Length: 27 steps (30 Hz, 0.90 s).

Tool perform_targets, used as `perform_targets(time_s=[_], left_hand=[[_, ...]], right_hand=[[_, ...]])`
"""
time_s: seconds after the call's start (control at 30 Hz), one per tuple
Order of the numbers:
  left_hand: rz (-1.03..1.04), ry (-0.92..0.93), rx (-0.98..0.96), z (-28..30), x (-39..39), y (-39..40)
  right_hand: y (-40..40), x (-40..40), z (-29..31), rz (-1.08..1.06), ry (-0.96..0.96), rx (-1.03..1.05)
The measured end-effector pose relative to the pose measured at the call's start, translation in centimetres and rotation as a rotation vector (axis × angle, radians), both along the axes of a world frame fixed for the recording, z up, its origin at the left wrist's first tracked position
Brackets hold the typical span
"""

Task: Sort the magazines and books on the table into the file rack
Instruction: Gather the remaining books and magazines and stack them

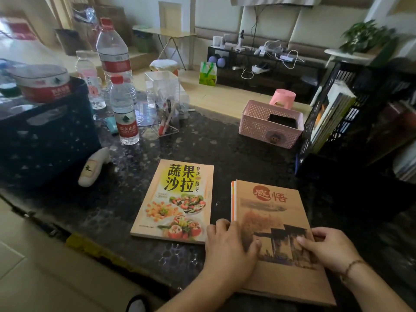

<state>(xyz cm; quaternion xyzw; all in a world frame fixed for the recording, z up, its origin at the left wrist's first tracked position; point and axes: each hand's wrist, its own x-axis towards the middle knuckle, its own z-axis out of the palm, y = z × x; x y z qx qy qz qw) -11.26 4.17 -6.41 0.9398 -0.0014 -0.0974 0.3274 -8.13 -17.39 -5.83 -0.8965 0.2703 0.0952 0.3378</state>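
Dark stone table [202, 143] — both hands' fingers curled on the brown book [276, 221], left hand [227, 246], right hand [326, 248]

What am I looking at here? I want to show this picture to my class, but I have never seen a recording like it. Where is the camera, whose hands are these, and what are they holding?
There is no machine: a person wears one camera on the head, looking down at their own hands. The left hand and right hand rest on the edges of a brown book, which tops a small stack on the dark table. Beside it lies a salad cookbook, untouched. The black file rack at the right already holds several books. Water bottles and a pink basket stand further back.
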Motion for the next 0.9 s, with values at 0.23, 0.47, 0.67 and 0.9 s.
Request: perform_targets(time_s=[0.23, 0.47, 0.67, 0.9], left_hand=[[0.043, 0.030, 0.013, 1.7, 1.6, 1.6], [0.487, 0.193, 0.382, 1.1, 6.1, 14.1], [0.546, 0.225, 0.059, 1.6, 7.1, 14.9], [0.299, -0.236, -0.485, 10.5, 1.8, 12.3]], right_hand=[[-0.7, -0.1, -0.5, -0.029, -0.072, 0.044], [-0.3, -0.2, -1.1, 0.010, -0.139, -0.058], [1.9, -1.0, -0.5, 0.061, -0.176, -0.469], [8.3, -1.3, 2.5, 0.280, -0.425, 0.016]])
